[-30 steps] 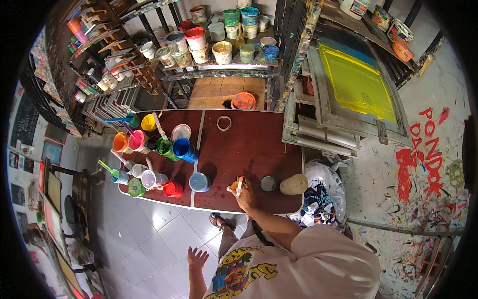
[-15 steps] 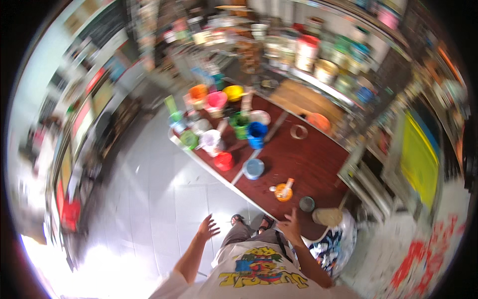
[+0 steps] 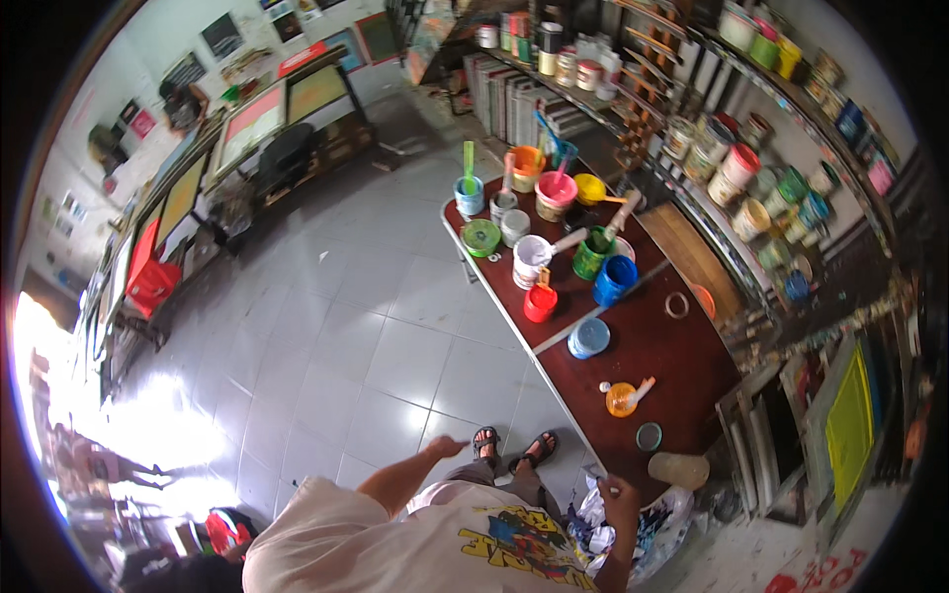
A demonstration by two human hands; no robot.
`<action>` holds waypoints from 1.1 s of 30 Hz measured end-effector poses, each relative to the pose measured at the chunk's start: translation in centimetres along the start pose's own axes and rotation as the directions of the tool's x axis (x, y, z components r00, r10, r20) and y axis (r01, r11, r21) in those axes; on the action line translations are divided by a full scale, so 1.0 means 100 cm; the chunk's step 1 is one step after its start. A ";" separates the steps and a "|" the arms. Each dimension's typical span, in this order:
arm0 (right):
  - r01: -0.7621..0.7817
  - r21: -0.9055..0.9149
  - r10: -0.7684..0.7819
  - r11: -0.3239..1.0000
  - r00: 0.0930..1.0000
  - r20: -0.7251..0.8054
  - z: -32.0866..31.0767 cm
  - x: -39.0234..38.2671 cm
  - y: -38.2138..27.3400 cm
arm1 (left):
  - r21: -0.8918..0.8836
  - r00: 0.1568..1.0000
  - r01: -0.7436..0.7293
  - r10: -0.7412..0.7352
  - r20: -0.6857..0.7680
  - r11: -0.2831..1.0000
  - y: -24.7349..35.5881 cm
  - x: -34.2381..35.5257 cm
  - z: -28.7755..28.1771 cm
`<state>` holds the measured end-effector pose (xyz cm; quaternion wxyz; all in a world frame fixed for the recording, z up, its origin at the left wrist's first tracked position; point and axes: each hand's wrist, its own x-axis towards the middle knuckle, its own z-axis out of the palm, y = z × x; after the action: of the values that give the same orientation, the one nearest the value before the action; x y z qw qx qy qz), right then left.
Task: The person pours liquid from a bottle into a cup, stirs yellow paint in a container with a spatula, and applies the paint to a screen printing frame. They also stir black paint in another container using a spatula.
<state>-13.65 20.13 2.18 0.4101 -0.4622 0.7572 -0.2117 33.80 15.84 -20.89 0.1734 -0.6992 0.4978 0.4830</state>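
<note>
My left hand (image 3: 445,445) is held out over the floor, left of the table, with fingers extended and empty. My right hand (image 3: 613,494) is closed at the table's near edge; whether it holds anything is unclear. It is nearest a beige container (image 3: 677,471) and a round lid (image 3: 648,437). An orange cup (image 3: 621,401) with a stick across it stands farther along the dark red table (image 3: 672,356), then a light blue cup (image 3: 588,338) and several colored paint pots (image 3: 557,198), many with sticks.
Shelves of containers (image 3: 741,178) line the back right; screen frames (image 3: 845,425) stand at the right, above a bag of rags (image 3: 593,534). Printing tables (image 3: 247,128) run along the left wall. Tiled floor (image 3: 336,296) lies between. Part of another person (image 3: 133,465) appears at lower left.
My view has swung left toward the printing tables and floor. My right hand has let go of the orange cup's stick and drawn back to the table's edge.
</note>
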 end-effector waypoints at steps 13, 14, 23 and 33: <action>-0.153 0.236 0.202 0.960 0.959 -0.199 -0.072 -0.132 0.066 | 0.074 0.966 -0.021 0.001 0.259 0.997 -0.050 -0.084 0.006; -0.074 0.103 0.098 0.992 0.963 -0.252 -0.095 -0.145 0.092 | 0.111 0.973 -0.017 -0.009 0.229 0.994 -0.051 -0.078 -0.002; -0.249 -0.157 -0.130 0.956 0.124 -0.984 -0.426 -0.223 0.175 | -0.014 0.573 -0.453 0.279 -0.770 0.892 0.129 -0.057 -0.244; -0.415 0.009 0.220 0.910 0.463 -0.859 -0.711 -0.040 0.277 | -0.524 0.501 -0.765 0.857 -0.117 0.376 0.651 -0.263 -0.158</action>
<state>-85.34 32.82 25.28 -0.0248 -0.1902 0.9491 -0.2498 -15.48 -10.58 24.41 -0.2363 -0.3358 0.6111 0.6768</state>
